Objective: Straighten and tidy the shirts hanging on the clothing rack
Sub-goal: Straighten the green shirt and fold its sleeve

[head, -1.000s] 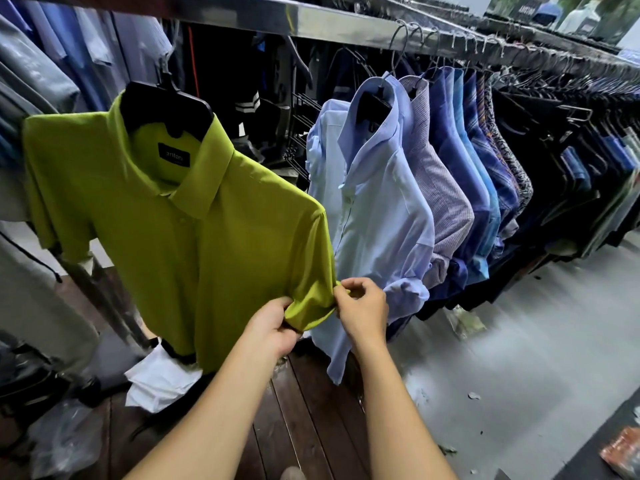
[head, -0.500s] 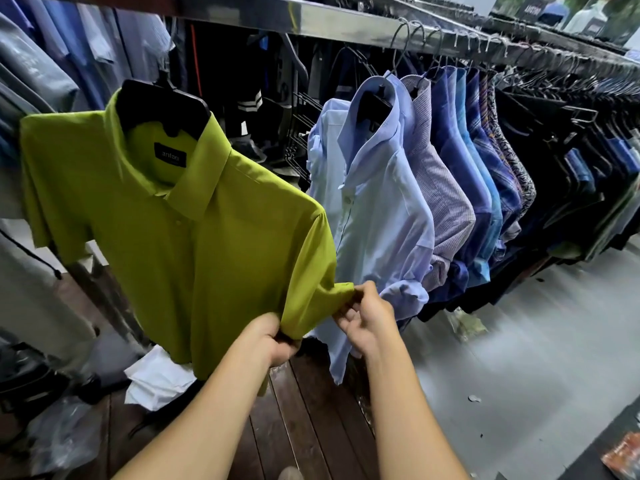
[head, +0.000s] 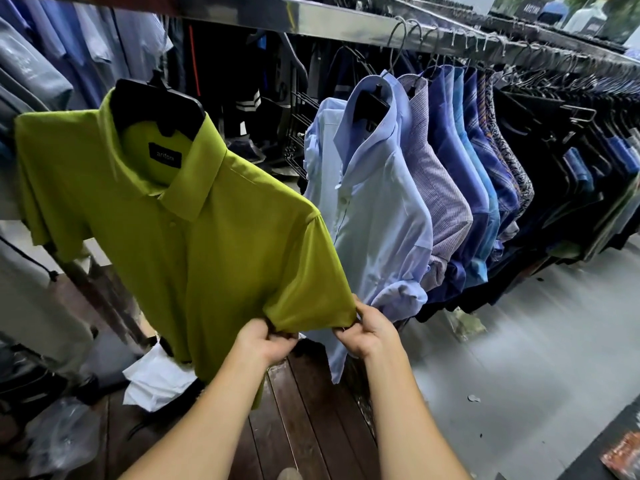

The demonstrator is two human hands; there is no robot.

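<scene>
Under the shiny rail (head: 311, 19), our left hand (head: 266, 341) and right hand (head: 372, 336) both pinch the sleeve of the green shirt (head: 194, 265); a hard tug could slide it off its hanger (head: 156, 102).

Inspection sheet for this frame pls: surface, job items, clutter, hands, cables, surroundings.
surface: dark wooden floorboards below the hands, grey floor to the right.
job's things: green shirt on black hanger; light blue shirt beside it; more shirts along the metal rail.
clutter: white bundle and clear plastic bag on floor, left.
hands: left hand and right hand each pinch the green shirt's sleeve hem.
cables: thin black cord far left, kind unclear.
surroundings: dark garments further along the rail.
</scene>
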